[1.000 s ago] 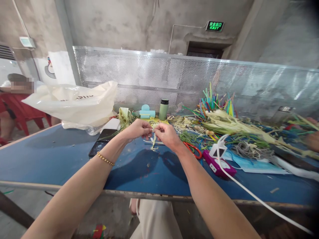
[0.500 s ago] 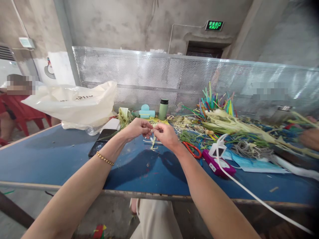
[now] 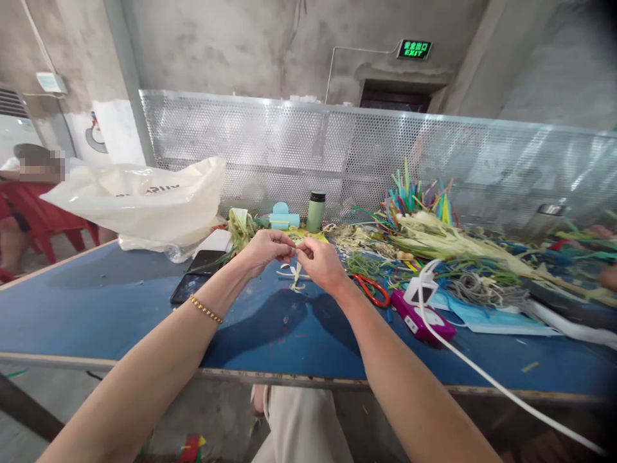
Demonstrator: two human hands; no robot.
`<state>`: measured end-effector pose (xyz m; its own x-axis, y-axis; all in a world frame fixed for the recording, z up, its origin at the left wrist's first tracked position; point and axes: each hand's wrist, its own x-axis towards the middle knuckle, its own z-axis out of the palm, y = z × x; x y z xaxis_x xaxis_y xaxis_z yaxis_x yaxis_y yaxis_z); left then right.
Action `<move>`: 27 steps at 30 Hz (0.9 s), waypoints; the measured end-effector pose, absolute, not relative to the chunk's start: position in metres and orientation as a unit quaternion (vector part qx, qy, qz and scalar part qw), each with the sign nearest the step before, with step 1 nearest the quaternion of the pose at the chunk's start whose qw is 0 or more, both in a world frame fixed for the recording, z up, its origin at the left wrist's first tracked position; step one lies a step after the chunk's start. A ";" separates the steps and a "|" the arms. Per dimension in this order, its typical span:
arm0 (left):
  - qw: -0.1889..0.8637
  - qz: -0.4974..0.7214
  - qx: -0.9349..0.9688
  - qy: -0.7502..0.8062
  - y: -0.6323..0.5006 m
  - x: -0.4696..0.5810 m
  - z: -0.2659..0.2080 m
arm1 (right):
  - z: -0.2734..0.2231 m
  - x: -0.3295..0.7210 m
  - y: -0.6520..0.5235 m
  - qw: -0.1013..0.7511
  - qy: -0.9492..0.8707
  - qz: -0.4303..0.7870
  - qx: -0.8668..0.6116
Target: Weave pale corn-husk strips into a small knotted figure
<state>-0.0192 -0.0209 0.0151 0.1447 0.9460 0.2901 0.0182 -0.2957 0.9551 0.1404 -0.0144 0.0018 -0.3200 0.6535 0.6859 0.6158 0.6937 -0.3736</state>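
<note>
My left hand point(image 3: 267, 249), closed in a pinch, meets my right hand at the fingertips above the blue table point(image 3: 270, 350). What its finger and thumb hold is too small to make out. My right hand point(image 3: 319, 260) is also pinched, around the top of a small pale green husk-like strip piece point(image 3: 297, 278) that hangs down with curled ends. Beside it, thin white strips point(image 3: 285, 274) show just under my left fingers. Red-handled scissors point(image 3: 372, 290) lie right of my right hand.
Left are a dark phone point(image 3: 187, 283) and a large white plastic bag point(image 3: 159, 199). Behind stands a green bottle point(image 3: 316, 213). To the right are a dried husk bundle point(image 3: 434, 238), a purple power socket point(image 3: 420, 319) with a white cable, and blue masks point(image 3: 501, 316). Another person's hand point(image 3: 608, 278) shows far right.
My left fingers have shifted slightly and straightened at the pinch. My right hand stays almost still with the strip piece. The other person's hand at far right has moved outward and down.
</note>
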 end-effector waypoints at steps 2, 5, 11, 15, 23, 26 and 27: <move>0.437 0.501 0.632 0.398 -0.022 -0.021 0.015 | 0.003 0.141 -0.015 0.422 -0.815 0.017 -0.396; 0.388 0.444 0.695 0.412 -0.023 -0.025 0.016 | 0.005 0.142 -0.016 0.381 -0.833 0.013 -0.401; 0.222 0.348 0.801 0.433 -0.020 -0.028 0.016 | 0.003 0.146 -0.020 0.294 -0.874 -0.059 -0.381; 0.145 0.347 0.813 0.445 -0.018 -0.029 0.016 | 0.005 0.148 -0.021 0.275 -0.877 -0.086 -0.385; 0.326 0.436 0.716 0.437 -0.023 -0.025 0.017 | 0.011 0.152 -0.012 0.390 -0.829 0.019 -0.401; 0.342 0.441 0.714 0.423 -0.024 -0.022 0.015 | 0.008 0.148 -0.012 0.365 -0.840 0.003 -0.402; 0.342 0.438 0.719 0.418 -0.024 -0.022 0.014 | 0.007 0.147 -0.013 0.357 -0.840 -0.017 -0.408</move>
<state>-0.0218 -0.0240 0.0140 0.2676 0.9002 0.3436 0.3019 -0.4170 0.8573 0.1473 -0.0129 0.0071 -0.4129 0.6732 0.6135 0.6969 0.6672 -0.2631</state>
